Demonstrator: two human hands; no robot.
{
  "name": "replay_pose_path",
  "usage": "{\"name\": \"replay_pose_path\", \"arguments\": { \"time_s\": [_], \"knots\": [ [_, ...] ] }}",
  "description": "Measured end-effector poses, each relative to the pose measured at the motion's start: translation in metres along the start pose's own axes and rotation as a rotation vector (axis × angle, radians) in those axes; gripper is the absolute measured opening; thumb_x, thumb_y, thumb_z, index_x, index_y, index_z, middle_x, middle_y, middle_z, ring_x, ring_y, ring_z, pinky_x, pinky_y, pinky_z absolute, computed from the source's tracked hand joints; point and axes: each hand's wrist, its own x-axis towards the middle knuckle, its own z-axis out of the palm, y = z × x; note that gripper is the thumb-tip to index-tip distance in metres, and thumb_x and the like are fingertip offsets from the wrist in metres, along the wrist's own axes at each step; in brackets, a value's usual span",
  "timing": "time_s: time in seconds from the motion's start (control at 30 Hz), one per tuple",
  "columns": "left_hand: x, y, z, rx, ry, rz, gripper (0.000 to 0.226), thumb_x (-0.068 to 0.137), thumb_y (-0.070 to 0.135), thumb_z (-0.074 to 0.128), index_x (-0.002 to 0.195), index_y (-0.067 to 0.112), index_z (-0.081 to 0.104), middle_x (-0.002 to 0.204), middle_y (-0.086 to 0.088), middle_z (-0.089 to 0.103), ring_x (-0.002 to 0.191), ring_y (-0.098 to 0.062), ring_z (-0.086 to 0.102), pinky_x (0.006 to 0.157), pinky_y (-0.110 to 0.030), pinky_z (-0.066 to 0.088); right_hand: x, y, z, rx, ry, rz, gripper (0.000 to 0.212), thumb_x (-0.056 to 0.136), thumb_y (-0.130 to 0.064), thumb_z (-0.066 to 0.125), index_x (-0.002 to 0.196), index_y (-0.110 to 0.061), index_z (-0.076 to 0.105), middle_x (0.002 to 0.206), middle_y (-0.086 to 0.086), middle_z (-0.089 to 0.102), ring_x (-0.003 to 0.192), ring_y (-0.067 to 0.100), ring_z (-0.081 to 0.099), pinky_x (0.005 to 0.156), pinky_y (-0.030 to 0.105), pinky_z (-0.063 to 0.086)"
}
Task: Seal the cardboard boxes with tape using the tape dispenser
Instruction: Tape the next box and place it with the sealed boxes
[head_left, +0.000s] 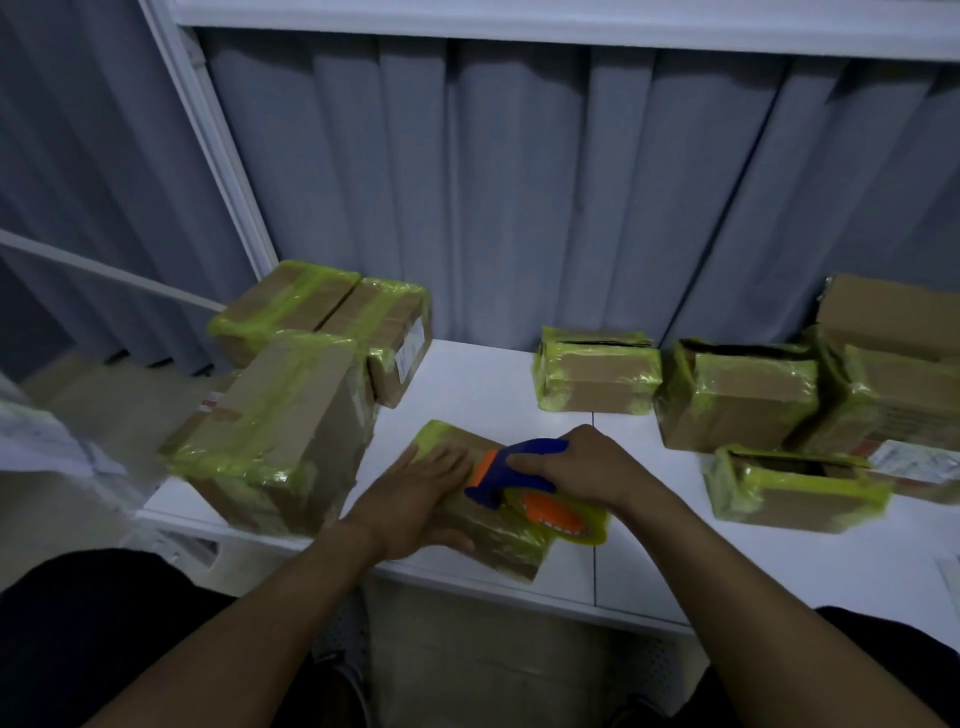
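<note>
A small cardboard box (506, 545) with yellow-green tape lies at the front edge of the white table (483, 384). My left hand (415, 499) lies flat on the box's top, fingers straight. My right hand (587, 462) grips the blue handle of a blue and orange tape dispenser (524, 483), which sits on the box with its yellow-green tape roll (582, 525) at the near right corner.
Three taped boxes (275, 431) are stacked at the left. Several boxes with open slits on top (597, 369) stand at the back right, one more (789, 488) near my right arm. A grey curtain (519, 182) hangs behind the table.
</note>
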Motion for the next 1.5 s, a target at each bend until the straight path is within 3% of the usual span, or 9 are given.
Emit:
{"name": "replay_pose_path", "arguments": {
  "time_s": [0.17, 0.37, 0.57, 0.7, 0.8, 0.97, 1.07, 1.23, 1.5],
  "knots": [
    [0.005, 0.008, 0.019, 0.050, 0.127, -0.090, 0.101, 0.082, 0.088, 0.034, 0.159, 0.025, 0.017, 0.165, 0.006, 0.014, 0.152, -0.009, 0.004, 0.121, -0.033, -0.002, -0.004, 0.000, 0.000, 0.009, -0.005, -0.012, 0.050, 0.078, -0.059, 0.078, 0.086, -0.011, 0.069, 0.076, 0.003, 0.070, 0.067, 0.014, 0.065, 0.060, 0.026, 0.045],
    [0.006, 0.008, 0.017, 0.024, 0.125, -0.065, 0.103, 0.078, 0.092, 0.026, 0.158, 0.028, 0.019, 0.165, 0.010, 0.011, 0.151, -0.004, 0.001, 0.120, -0.026, -0.005, -0.015, 0.002, -0.015, 0.051, 0.001, -0.024, 0.050, 0.079, -0.056, 0.078, 0.086, -0.007, 0.074, 0.080, 0.009, 0.075, 0.073, 0.020, 0.071, 0.063, 0.029, 0.046],
    [0.009, 0.011, 0.016, 0.001, 0.144, -0.057, 0.112, 0.070, 0.097, 0.013, 0.156, 0.026, 0.026, 0.163, 0.010, 0.009, 0.151, -0.007, 0.005, 0.120, -0.026, -0.006, -0.031, 0.018, -0.044, 0.023, -0.015, -0.010, 0.043, 0.081, -0.054, 0.078, 0.068, -0.014, 0.069, 0.057, -0.003, 0.067, 0.048, 0.003, 0.059, 0.056, 0.023, 0.041],
    [0.010, 0.010, 0.018, 0.037, 0.161, -0.040, 0.110, 0.072, 0.096, 0.013, 0.155, 0.025, 0.030, 0.164, 0.007, 0.014, 0.151, -0.007, 0.006, 0.122, -0.031, -0.002, -0.027, 0.025, -0.032, -0.010, -0.009, 0.041, 0.076, 0.049, -0.081, 0.069, 0.074, -0.010, 0.071, 0.067, 0.005, 0.070, 0.061, 0.016, 0.065, 0.062, 0.032, 0.046],
    [0.008, 0.011, 0.018, 0.076, 0.160, -0.033, 0.105, 0.078, 0.093, 0.016, 0.155, 0.024, 0.029, 0.164, 0.006, 0.015, 0.151, -0.009, 0.006, 0.122, -0.034, -0.002, -0.023, 0.025, -0.032, -0.001, -0.022, 0.049, 0.087, 0.040, -0.084, 0.064, 0.080, -0.007, 0.074, 0.075, 0.009, 0.073, 0.067, 0.019, 0.068, 0.064, 0.033, 0.048],
    [0.004, -0.001, 0.006, 0.200, 0.076, -0.080, 0.096, 0.084, 0.087, 0.015, 0.158, 0.025, 0.016, 0.165, 0.006, 0.003, 0.152, -0.021, -0.009, 0.117, -0.049, -0.017, -0.017, 0.022, -0.017, 0.051, -0.028, 0.055, 0.056, 0.075, -0.060, 0.078, 0.084, -0.005, 0.072, 0.075, 0.009, 0.072, 0.069, 0.019, 0.066, 0.064, 0.031, 0.045],
    [0.000, -0.013, -0.004, 0.250, 0.012, -0.149, 0.100, 0.079, 0.089, 0.010, 0.159, 0.028, 0.005, 0.165, 0.009, -0.012, 0.149, -0.025, -0.024, 0.117, -0.059, -0.013, -0.011, 0.015, -0.002, 0.077, -0.010, 0.049, 0.052, 0.079, -0.056, 0.078, 0.089, -0.006, 0.069, 0.076, 0.005, 0.069, 0.069, 0.018, 0.065, 0.061, 0.028, 0.044],
    [0.003, -0.003, 0.002, -0.113, 0.009, -0.044, 0.108, 0.076, 0.084, 0.052, 0.159, 0.032, 0.006, 0.165, 0.011, -0.003, 0.150, -0.012, -0.015, 0.123, -0.038, -0.004, -0.009, 0.006, 0.002, 0.062, 0.014, 0.049, 0.048, 0.078, -0.055, 0.079, 0.081, -0.010, 0.065, 0.072, 0.004, 0.064, 0.065, 0.016, 0.060, 0.059, 0.027, 0.042],
    [0.010, 0.009, 0.015, -0.060, 0.105, -0.119, 0.111, 0.070, 0.096, 0.030, 0.158, 0.030, 0.013, 0.160, 0.018, 0.001, 0.147, -0.004, -0.007, 0.123, -0.033, 0.000, -0.023, 0.010, -0.006, 0.064, 0.000, 0.032, 0.042, 0.084, -0.052, 0.077, 0.082, -0.010, 0.071, 0.070, 0.001, 0.069, 0.061, 0.010, 0.063, 0.057, 0.022, 0.043]
  ]
}}
